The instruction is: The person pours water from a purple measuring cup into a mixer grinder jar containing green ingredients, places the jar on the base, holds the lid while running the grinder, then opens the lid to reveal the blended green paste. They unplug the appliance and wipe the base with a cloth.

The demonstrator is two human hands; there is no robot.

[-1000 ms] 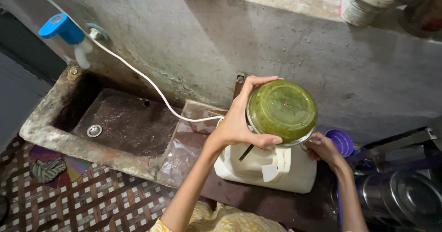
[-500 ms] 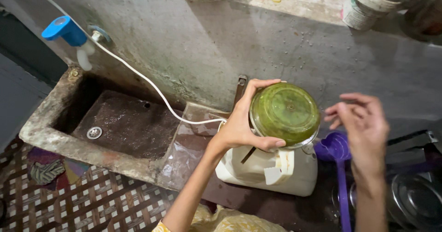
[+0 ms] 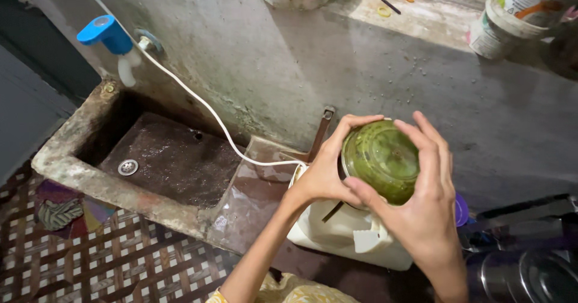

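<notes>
Right hand has come onto jar lid, opposite left hand.

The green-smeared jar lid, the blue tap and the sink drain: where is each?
Green-smeared jar lid (image 3: 380, 158), head view, on the lid's top between both hands.
Blue tap (image 3: 107, 31), head view, on its blue handle.
Sink drain (image 3: 127, 167), head view, on the metal strainer.

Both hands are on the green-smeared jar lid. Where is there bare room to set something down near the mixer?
Free: the wet slab between the sink and the white mixer base, crossed by the white cord; also the sink floor around the drain. Crowded: right of the mixer, with steel vessels and a purple utensil. Left hand and right hand cover the jar lid.
</notes>
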